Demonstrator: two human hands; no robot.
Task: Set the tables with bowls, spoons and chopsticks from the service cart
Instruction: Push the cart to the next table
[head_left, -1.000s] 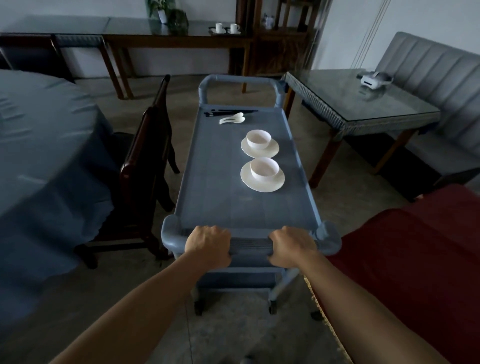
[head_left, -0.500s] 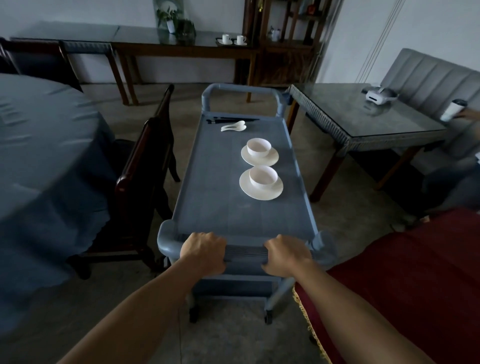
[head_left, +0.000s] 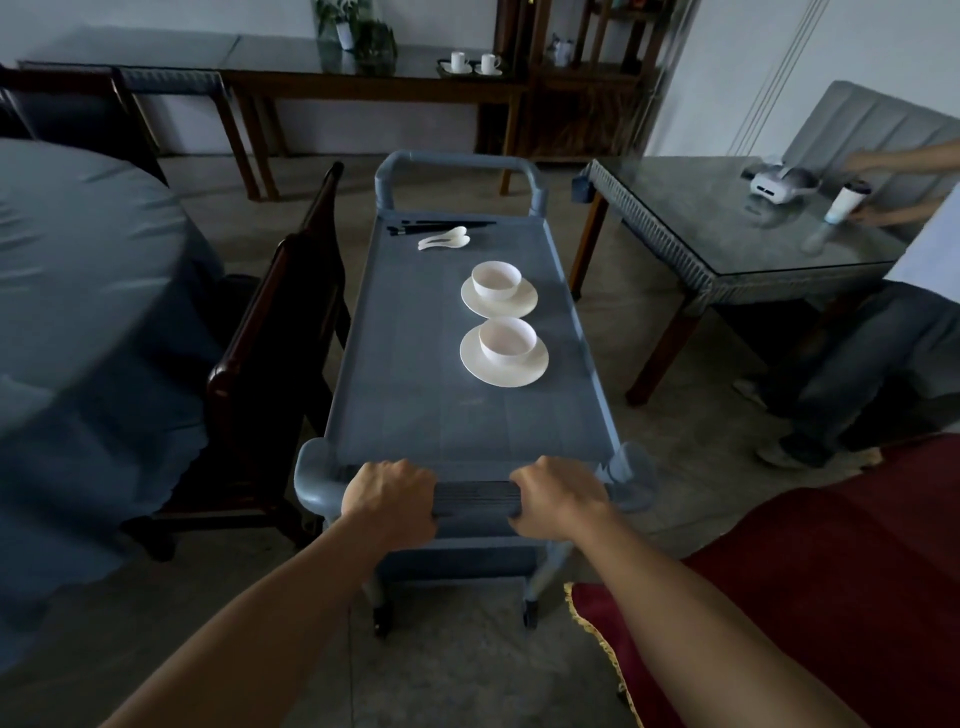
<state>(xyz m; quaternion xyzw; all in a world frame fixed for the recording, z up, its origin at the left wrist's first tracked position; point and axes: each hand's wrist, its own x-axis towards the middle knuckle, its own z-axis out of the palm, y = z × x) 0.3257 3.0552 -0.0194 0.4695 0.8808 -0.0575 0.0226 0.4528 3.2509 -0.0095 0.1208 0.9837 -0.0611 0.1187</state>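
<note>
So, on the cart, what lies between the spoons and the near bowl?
The far bowl, on its plate, lies between the spoons and the near bowl, seen in the head view.

Restaurant dining room is being suggested: a service cart (head_left: 441, 415) is being flanked by a blue-draped round table (head_left: 78, 312) and a red-draped table (head_left: 831, 571); teacups (head_left: 472, 63) are being kept on a long sideboard (head_left: 363, 87).

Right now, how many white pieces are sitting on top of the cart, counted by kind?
Bowls: 2
Plates: 2
Spoons: 2
Total: 6
</note>
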